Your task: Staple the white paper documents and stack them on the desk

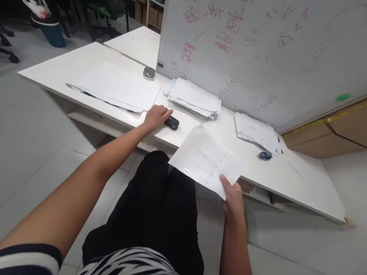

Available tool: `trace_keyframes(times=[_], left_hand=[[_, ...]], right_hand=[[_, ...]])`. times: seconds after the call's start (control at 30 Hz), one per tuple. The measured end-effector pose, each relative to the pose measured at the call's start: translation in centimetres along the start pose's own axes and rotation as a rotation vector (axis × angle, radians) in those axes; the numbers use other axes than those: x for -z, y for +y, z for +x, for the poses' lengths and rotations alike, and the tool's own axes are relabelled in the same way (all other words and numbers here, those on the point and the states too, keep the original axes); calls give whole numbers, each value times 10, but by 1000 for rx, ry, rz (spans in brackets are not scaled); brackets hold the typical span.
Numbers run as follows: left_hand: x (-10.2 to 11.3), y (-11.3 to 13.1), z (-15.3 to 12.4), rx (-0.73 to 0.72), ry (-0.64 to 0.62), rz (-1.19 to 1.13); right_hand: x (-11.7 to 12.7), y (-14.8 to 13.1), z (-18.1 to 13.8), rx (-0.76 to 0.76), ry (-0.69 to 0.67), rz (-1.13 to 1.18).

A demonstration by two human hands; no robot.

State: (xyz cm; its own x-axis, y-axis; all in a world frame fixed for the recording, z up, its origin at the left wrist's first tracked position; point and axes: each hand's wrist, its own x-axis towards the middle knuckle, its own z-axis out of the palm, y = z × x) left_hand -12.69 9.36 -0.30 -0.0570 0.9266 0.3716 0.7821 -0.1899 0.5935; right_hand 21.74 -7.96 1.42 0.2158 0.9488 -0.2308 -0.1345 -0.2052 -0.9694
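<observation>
My left hand [157,117] reaches out over the white table [60,71] with its fingers curled onto a small black stapler [172,123] lying near the front edge. My right hand [233,199] pinches the lower corner of a printed sheet of paper [206,159] and holds it tilted above the table's front edge. My black-trousered legs fill the space below the table.
A large flat sheet [117,86] lies at left, a paper stack [193,98] in the middle and another stack [256,132] at right beside a small dark clip [265,155]. A grey puck-like object [149,73] sits by the leaning whiteboard [266,44]. Chairs stand far left.
</observation>
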Motion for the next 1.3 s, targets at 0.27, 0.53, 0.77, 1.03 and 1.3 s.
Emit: trace_keyframes(times=[0.27, 0.53, 0.77, 1.03, 1.3], left_hand=[[0, -1, 2, -4, -13, -13], [-2, -2, 5, -23, -27, 168], [1, 1, 7, 14, -48, 210], [6, 3, 11, 51, -58, 206], [9, 9, 10, 38, -47, 214]], right_hand=[[-54, -66, 69, 384, 12, -79], [-175, -129, 260, 602, 67, -780], [-193, -77, 304, 621, 195, -1041], [-23, -61, 293, 648, 372, -1288], [54, -25, 279, 413, 471, -1286]])
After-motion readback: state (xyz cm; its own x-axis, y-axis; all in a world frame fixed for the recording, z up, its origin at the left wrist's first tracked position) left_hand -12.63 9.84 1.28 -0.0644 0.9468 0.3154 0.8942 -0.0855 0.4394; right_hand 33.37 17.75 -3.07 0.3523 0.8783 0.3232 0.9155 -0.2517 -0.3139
